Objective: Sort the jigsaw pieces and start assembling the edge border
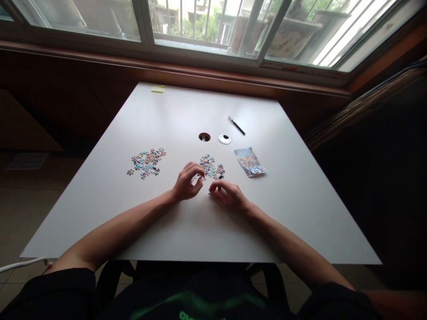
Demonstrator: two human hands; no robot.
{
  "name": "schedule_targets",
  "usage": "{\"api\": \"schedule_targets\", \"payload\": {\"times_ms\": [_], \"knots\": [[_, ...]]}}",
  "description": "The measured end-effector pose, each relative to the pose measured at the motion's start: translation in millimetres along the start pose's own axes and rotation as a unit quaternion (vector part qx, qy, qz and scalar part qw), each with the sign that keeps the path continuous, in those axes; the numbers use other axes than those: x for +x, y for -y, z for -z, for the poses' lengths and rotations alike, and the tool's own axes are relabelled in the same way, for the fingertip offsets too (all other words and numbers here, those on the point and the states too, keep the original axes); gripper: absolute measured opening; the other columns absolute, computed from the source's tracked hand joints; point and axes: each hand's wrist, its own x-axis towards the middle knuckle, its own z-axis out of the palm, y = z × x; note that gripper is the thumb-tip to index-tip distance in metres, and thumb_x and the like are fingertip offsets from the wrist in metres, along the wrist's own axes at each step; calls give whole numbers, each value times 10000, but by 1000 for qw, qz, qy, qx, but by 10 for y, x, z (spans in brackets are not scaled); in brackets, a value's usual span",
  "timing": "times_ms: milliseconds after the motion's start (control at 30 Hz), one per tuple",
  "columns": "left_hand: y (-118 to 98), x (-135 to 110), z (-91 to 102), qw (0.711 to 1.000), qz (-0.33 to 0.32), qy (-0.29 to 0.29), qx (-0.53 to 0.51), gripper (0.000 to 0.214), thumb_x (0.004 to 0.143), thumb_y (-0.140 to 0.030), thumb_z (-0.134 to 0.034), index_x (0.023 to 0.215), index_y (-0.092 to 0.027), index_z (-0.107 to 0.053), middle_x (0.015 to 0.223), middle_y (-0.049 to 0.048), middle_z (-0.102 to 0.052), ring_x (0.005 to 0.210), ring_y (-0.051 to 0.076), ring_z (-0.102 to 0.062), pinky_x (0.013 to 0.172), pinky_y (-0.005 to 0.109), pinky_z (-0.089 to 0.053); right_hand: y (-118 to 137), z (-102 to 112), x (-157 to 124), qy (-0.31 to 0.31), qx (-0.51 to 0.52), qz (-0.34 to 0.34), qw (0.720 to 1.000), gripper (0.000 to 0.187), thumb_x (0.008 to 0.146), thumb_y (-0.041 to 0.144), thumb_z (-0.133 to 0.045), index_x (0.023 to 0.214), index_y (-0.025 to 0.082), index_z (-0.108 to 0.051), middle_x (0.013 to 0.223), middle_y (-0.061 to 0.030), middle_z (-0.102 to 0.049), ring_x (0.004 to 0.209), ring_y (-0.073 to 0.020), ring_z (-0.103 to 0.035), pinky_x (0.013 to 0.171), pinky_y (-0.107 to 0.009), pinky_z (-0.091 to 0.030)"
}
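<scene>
My left hand [188, 182] hovers at the near left edge of the middle pile of jigsaw puzzle pieces [207, 165], partly covering it. Its fingers are curved, with a gap between thumb and forefinger and no piece clearly visible in it. My right hand [231, 194] rests low over the white table, just nearer to me than that pile. Its fingertips pinch a small dark puzzle piece [210, 193] at the tabletop. A second spread of colourful puzzle pieces [147, 162] lies to the left of my left hand.
A printed picture sheet [250, 162] lies right of the middle pile. Beyond it are a black pen [237, 126], a round silver cover [224, 139] and a cable hole [204, 137] in the table [180, 111]. A yellow sticky note [158, 89] sits at the far edge, below the window.
</scene>
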Motion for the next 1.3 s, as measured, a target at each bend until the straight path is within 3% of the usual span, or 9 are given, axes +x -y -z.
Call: {"api": "schedule_targets", "payload": {"times_ms": [133,300,433,533,700,900,1100,1300], "knots": [[-58,-72,25,991,-92,54,79,98,799,-128,-551,836,-218,-562,840,56,-663,838,205,-566,809,388,-513,21,3,3,9,-5,25,1000,123,937,207,-574,1041,252,-619,905,-37,-666,794,-149,-623,756,-298,-536],[-128,-244,51,972,-94,157,148,181,840,-114,-532,919,-221,-655,949,64,-713,981,225,-606,898,398,-505,4,-13,-7,-22,-4,24,999,116,941,175,-538,1014,250,-588,970,-51,-650,810,-156,-604,753,-312,-532],[-149,-314,63,945,-139,241,175,343,884,-94,-501,1161,-215,-662,1192,62,-721,1209,238,-573,1027,403,-440,-49,30,-2,-75,-11,13,997,141,903,124,-539,971,241,-575,905,-42,-639,790,-165,-577,718,-308,-505],[-137,-301,91,932,-134,287,176,288,952,-134,-481,1146,-213,-679,1209,60,-724,1194,214,-590,1041,381,-406,-100,91,7,-72,-7,8,997,157,864,96,-552,943,230,-574,879,-36,-622,729,-152,-533,670,-294,-472],[-100,-266,184,951,-33,253,176,190,992,-225,-520,1021,-232,-708,1083,47,-748,1069,196,-613,977,364,-389,-135,174,1,-34,13,-1,999,154,840,78,-547,912,212,-573,872,-29,-593,652,-120,-481,586,-258,-405],[-78,-242,227,961,29,177,211,162,862,-306,-662,1003,-231,-690,1083,65,-690,1081,241,-559,966,394,-394,-151,188,25,2,13,-23,1000,167,830,71,-539,922,205,-576,861,-22,-573,648,-113,-462,601,-251,-396],[-70,-218,217,941,32,229,247,97,859,-320,-667,889,-229,-684,1100,61,-660,1128,266,-510,943,414,-354,-129,213,35,14,33,-27,999,179,782,53,-543,880,201,-567,827,-18,-558,669,-120,-477,609,-250,-400],[-51,-187,208,935,23,262,238,93,865,-298,-620,878,-209,-645,883,40,-671,902,212,-566,865,368,-388,-107,241,-8,60,62,-24,996,166,741,57,-564,827,199,-556,660,41,-493,558,-87,-406,537,-223,-352]]}}
